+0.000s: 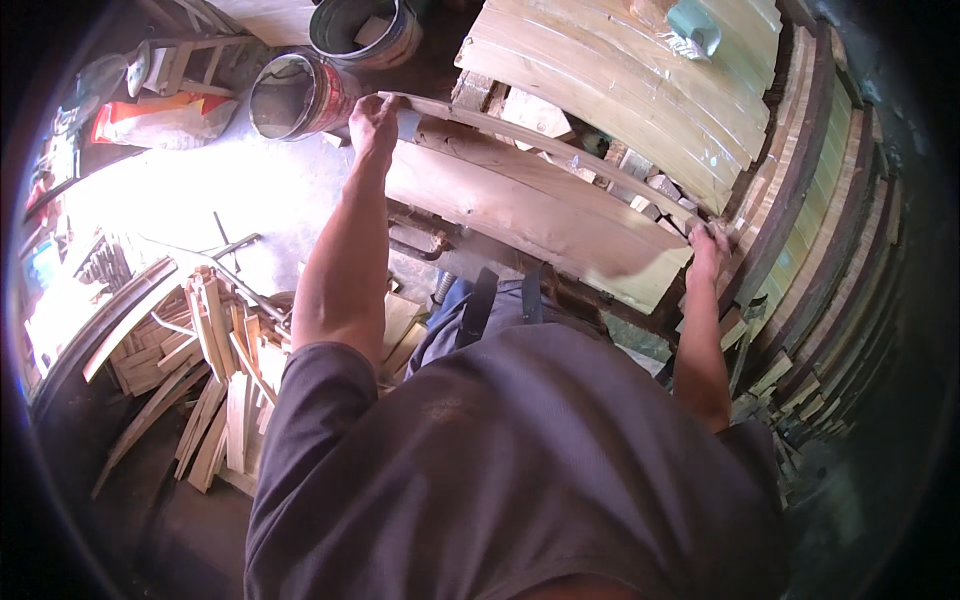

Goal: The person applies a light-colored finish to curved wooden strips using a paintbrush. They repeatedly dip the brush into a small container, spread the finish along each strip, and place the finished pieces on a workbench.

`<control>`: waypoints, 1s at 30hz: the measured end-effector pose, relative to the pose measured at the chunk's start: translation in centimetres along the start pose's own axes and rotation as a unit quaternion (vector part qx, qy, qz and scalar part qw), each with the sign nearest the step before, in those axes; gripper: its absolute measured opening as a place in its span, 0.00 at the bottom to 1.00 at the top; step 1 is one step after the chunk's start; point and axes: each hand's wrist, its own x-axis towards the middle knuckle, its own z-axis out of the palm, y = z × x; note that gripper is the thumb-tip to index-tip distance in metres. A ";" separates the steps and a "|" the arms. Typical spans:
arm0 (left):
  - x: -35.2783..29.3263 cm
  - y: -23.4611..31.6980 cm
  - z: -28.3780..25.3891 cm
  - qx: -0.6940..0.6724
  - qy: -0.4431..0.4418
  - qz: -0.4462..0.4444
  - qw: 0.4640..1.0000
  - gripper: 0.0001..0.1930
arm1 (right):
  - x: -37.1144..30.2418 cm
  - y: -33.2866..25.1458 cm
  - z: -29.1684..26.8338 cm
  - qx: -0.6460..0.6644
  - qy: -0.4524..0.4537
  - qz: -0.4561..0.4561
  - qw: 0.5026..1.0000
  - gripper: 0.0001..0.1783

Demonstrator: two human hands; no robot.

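A long, thin wooden strip [600,166] stretches between my two hands. My left hand [374,122] is closed round its far left end. The other end is in the closed fingers of my right hand [709,247], near the stacked boards at the right. Just below the strip, on the near side, lies a wide pale wooden plank [540,205]. Part of the plank is in shadow. Between the strip and the panel beyond it, several wood offcuts [537,113] show in a gap.
Beyond the strip lies a large pale panel of joined boards [620,80] with a greenish bag [694,27] on it. Two buckets [283,98] [365,35] stand at the far left. Scrap wood [225,390] is heaped at the left. Stacked boards [800,200] line the right.
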 end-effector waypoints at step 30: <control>-4.9 -4.0 -7.0 -0.041 -0.069 0.087 0.993 0.32 | 8.5 -30.7 19.1 -0.350 -0.029 -0.354 0.867 0.13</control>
